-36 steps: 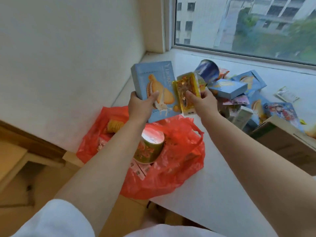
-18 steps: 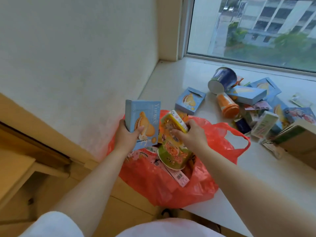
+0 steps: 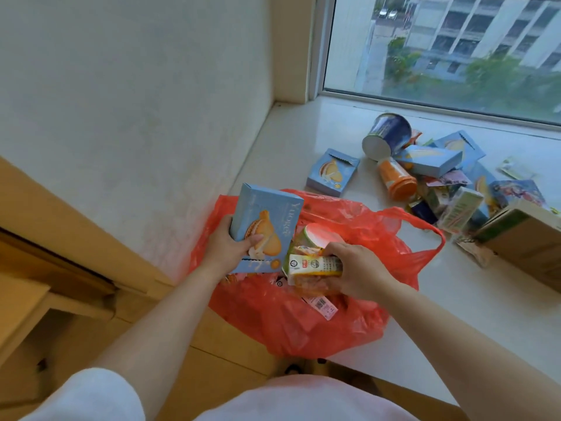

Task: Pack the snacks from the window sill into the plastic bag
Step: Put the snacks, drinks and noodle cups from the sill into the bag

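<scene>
A red plastic bag hangs open at the sill's near left corner, with a green tub and small packets inside. My left hand grips a light blue biscuit box upright over the bag's left rim. My right hand holds a yellow snack packet flat over the bag's mouth, just in front of the tub. More snacks lie on the white window sill: another blue biscuit box, a dark blue cup on its side and an orange tube.
A heap of blue boxes and small packets lies at the right of the sill, beside a cardboard box at the right edge. A white wall stands to the left, the window behind. Wooden furniture sits below left.
Both hands have come down from above the sill to the bag's mouth. The yellow packet has turned from upright to flat and sunk lower over the bag.
</scene>
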The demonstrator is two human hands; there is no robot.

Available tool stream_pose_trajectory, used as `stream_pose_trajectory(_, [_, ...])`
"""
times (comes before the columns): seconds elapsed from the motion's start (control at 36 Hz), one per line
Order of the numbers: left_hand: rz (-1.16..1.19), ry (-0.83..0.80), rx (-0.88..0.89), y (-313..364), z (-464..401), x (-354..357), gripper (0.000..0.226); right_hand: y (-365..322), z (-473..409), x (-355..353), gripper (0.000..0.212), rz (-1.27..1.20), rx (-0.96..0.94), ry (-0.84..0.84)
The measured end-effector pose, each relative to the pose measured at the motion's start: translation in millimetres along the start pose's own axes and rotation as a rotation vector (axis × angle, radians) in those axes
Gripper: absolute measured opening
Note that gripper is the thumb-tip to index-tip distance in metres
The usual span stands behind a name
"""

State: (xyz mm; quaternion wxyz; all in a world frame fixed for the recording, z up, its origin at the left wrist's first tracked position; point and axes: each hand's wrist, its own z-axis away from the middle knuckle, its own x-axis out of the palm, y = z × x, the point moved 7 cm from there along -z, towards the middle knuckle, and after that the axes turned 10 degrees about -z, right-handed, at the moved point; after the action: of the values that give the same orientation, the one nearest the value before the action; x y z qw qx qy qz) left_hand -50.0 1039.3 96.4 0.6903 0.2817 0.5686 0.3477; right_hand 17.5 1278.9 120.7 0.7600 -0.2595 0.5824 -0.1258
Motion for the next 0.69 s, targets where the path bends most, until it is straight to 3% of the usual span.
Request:
stream_pose_trajectory(0.28, [-0.019,-0.164,0.185,20.9,8.4,14.0,0.041,72.2,24.2,8.8,0.026,0.434,0.112,-0.242])
stream_pose_trajectory(0.42, [-0.336,-0.265,0.447,48.7,32.2,39.9,0.047,112.0,40.6,9.0,0.039,0.53,0.159,-0.234])
stream_pose_trajectory(0.56, [-0.702,-0.188,0.838,72.9,55.7,76.8,0.045,126.1,48.1,-3.9,0.044,0.447,0.231,-0.251])
stream_pose_trajectory(0.69, [-0.944,-0.318,0.708,71.1,55.3,113.3,0.06,139.9,54.4,-12.7,0.047,0.196,0.376,-0.255])
